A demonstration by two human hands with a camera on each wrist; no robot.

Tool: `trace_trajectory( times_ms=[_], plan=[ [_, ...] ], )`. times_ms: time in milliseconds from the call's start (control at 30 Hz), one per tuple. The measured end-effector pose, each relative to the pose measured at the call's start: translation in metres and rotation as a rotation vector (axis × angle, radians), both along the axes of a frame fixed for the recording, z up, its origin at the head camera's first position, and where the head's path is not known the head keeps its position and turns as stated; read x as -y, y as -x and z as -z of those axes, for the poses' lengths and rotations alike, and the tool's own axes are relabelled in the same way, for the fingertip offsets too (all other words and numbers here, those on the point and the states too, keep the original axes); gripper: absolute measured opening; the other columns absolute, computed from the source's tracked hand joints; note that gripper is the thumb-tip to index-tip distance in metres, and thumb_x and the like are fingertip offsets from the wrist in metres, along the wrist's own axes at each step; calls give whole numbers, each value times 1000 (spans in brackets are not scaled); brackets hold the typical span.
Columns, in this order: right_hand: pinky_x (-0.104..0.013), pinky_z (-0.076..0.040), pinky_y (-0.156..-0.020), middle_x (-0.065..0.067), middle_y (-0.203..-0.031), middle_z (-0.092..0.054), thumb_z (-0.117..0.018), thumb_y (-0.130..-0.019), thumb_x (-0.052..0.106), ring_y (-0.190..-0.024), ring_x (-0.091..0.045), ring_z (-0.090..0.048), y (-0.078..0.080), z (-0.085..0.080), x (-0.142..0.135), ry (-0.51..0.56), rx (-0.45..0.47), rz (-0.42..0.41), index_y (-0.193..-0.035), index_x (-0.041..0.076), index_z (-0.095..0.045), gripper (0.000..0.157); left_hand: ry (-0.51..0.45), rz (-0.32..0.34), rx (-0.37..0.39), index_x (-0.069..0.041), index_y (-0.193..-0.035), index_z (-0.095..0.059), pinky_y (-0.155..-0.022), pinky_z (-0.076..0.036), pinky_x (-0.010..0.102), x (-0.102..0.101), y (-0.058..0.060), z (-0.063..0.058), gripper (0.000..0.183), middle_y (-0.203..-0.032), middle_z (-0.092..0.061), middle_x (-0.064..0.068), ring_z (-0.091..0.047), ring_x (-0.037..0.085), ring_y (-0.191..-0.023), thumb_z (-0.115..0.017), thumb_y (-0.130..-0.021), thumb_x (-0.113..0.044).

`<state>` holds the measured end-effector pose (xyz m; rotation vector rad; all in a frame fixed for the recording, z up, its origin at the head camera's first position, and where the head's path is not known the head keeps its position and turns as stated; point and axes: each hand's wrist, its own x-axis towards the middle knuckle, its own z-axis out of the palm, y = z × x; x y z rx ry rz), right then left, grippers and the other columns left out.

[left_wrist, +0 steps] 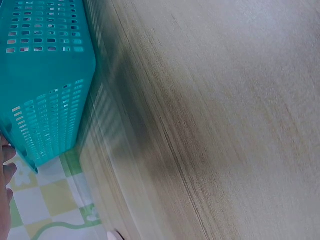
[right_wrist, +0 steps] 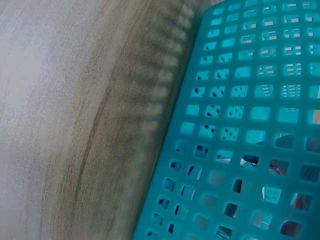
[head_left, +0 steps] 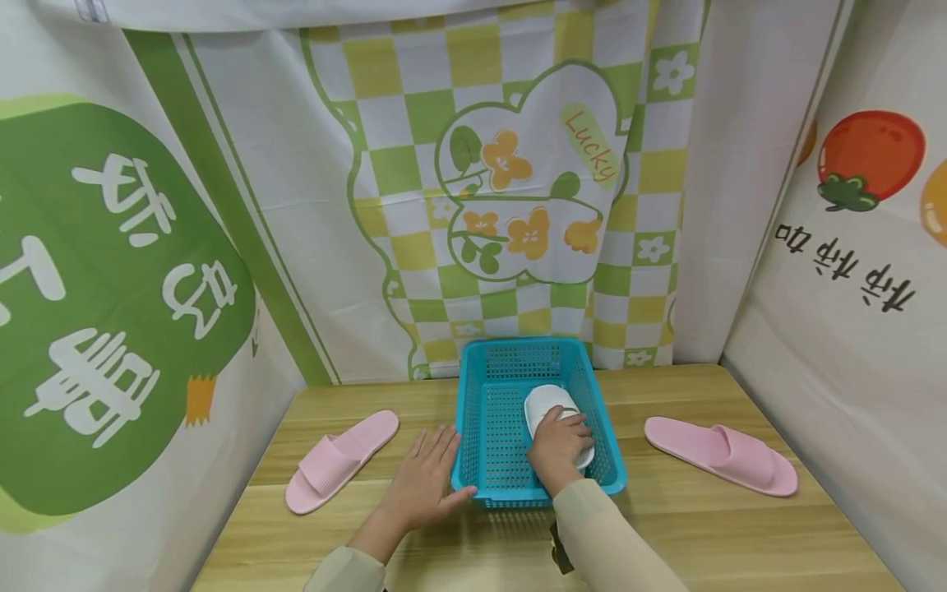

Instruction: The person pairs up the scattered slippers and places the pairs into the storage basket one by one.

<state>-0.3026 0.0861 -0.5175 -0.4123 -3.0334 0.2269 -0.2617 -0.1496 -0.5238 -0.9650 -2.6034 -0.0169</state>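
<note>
A white slipper [head_left: 543, 400] lies in the right half of a turquoise perforated basket [head_left: 468, 411]. My right hand [head_left: 558, 446] grips it from above, fingers curled over its strap, and covers much of its middle. My left hand [head_left: 422, 487] is spread with straight fingers beside the basket's near left corner, the thumb at the front rim. In the left wrist view a few left fingertips [left_wrist: 7, 172] show by the basket's rim [left_wrist: 17, 150]. The right wrist view shows only the basket's holed wall [right_wrist: 210, 145], with the hand hidden.
On the wooden table [head_left: 703, 526], a pink slipper [head_left: 340, 462] lies to the left and another pink slipper [head_left: 728, 456] to the right, each apart from the basket. A checked cloth [head_left: 422, 181] hangs behind, and printed curtains [head_left: 836, 345] close both sides.
</note>
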Motion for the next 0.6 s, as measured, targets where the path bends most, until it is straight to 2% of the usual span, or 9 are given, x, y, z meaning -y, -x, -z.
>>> trace_trajectory(
  times_ms=[167, 333, 600],
  plan=[
    [-68, -42, -88, -51, -132, -31, -75, -80, 36, -113, -65, -43, 0, 2, 0, 18, 12, 9, -142, -14, -31, 91, -8, 6, -13, 4, -145, -39, -111, -24, 54, 0, 1, 2, 88, -150, -37, 20, -33, 36, -138, -36, -94, -67],
    [-68, -42, -87, -52, -131, -31, -74, -81, 35, -112, -65, -43, 0, 3, 0, 26, 0, 13, -140, -17, -29, 91, -15, -2, 5, 4, -146, -38, -113, -21, 53, -1, 0, 1, 88, -151, -36, 19, -30, 34, -140, -38, -93, -67],
    [-67, -43, -87, -51, -132, -31, -77, -79, 36, -112, -65, -44, 1, 4, 0, 29, -8, 16, -140, -16, -31, 93, -8, -13, 25, 3, -146, -38, -113, -20, 53, -1, -2, -1, 86, -151, -35, 19, -29, 34, -140, -41, -93, -65]
  ],
)
